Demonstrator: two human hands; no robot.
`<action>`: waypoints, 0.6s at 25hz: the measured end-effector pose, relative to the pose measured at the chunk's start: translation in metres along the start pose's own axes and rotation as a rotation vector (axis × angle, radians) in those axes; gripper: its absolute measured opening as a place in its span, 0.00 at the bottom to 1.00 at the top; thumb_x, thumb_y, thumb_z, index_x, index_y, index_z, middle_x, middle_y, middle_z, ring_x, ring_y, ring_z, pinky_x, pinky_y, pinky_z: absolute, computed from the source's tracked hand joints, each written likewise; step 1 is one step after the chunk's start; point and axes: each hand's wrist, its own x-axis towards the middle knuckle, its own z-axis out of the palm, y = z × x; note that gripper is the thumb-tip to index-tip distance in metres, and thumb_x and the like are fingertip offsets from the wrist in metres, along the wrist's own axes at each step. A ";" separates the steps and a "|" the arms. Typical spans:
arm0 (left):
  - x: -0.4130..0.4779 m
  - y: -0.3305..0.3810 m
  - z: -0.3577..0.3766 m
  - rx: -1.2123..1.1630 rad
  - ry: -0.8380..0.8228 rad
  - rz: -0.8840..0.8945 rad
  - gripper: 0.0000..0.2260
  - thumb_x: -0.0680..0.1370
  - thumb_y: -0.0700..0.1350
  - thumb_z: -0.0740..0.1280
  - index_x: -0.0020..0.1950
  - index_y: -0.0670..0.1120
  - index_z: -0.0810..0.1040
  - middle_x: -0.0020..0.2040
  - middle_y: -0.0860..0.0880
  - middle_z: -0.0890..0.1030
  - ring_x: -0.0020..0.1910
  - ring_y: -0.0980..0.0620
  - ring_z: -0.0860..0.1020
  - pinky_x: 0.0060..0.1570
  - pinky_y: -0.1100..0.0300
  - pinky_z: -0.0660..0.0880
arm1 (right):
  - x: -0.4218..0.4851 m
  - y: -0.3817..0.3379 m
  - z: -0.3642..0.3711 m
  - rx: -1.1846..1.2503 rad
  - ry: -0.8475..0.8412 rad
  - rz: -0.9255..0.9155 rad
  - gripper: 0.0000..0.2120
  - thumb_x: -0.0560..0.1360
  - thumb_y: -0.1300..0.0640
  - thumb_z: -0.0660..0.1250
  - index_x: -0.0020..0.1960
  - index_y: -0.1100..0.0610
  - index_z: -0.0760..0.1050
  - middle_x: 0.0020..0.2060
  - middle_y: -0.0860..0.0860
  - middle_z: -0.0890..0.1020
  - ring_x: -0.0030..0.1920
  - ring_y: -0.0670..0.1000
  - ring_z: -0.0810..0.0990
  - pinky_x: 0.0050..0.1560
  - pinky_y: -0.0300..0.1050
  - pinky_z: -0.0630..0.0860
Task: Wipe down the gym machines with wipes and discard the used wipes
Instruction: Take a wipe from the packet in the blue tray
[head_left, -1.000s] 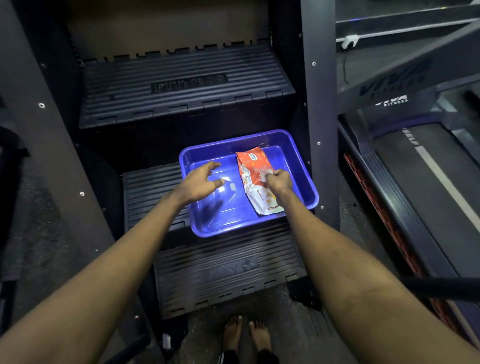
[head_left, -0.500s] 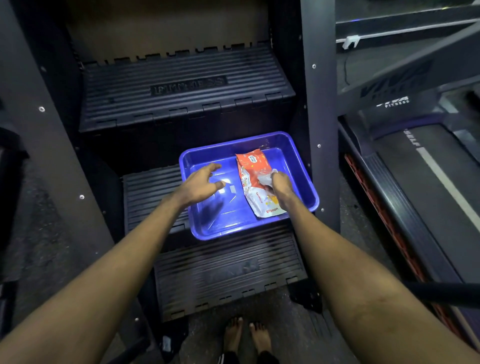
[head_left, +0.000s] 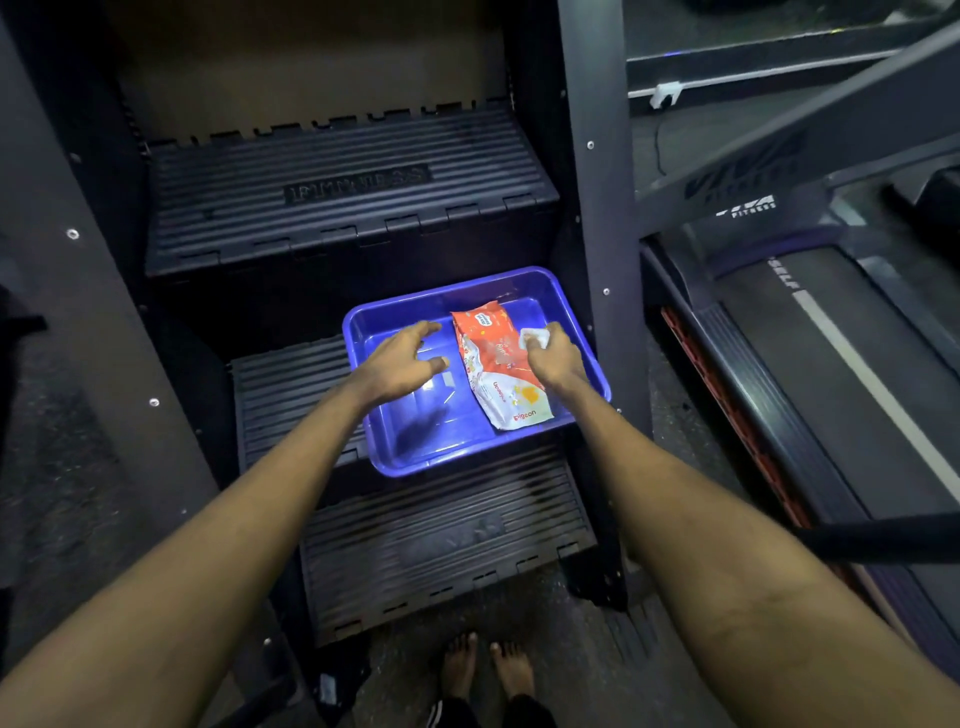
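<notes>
Inside the blue tray (head_left: 363, 332), toward its right side: an orange-and-white wipes pack (head_left: 493, 374), lying flat and slanted, white end toward the tray's near rim. At the pack's far right edge, still within the tray: right hand (head_left: 556, 361), fingers (head_left: 558, 332) curled, pinching a small white wipe (head_left: 535, 338) just above the pack. Over the tray's left half: left hand (head_left: 400, 366), spread and slightly bent, holding nothing; contact with the tray floor impossible to tell. Under the tray: ribbed black middle step (head_left: 291, 384) of a stair machine. Beyond and above the tray: upper step (head_left: 353, 192). Nearer and below: lower step (head_left: 447, 540). Just right of the tray: grey upright panel (head_left: 602, 208). Farther right: treadmill (head_left: 831, 364). On the floor at the tray's near side: two bare feet (head_left: 488, 670).
</notes>
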 end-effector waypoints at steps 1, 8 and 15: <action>-0.002 0.005 -0.002 0.006 0.008 0.012 0.26 0.79 0.45 0.68 0.76 0.45 0.65 0.74 0.48 0.70 0.71 0.49 0.70 0.67 0.59 0.65 | -0.004 -0.003 -0.006 -0.020 -0.016 -0.017 0.17 0.81 0.49 0.58 0.64 0.59 0.69 0.60 0.57 0.78 0.57 0.59 0.77 0.52 0.49 0.72; -0.035 0.065 -0.011 0.025 0.032 0.135 0.25 0.78 0.45 0.69 0.75 0.45 0.67 0.72 0.47 0.72 0.70 0.48 0.71 0.69 0.55 0.66 | -0.062 -0.016 -0.064 -0.035 0.018 -0.074 0.16 0.82 0.53 0.54 0.62 0.61 0.72 0.63 0.61 0.77 0.61 0.61 0.75 0.51 0.46 0.65; -0.107 0.113 -0.019 0.062 0.073 0.187 0.25 0.79 0.44 0.68 0.74 0.45 0.67 0.71 0.47 0.73 0.69 0.49 0.72 0.65 0.61 0.66 | -0.138 -0.017 -0.128 -0.024 0.124 -0.183 0.15 0.80 0.55 0.57 0.61 0.63 0.74 0.59 0.60 0.79 0.59 0.60 0.77 0.52 0.46 0.70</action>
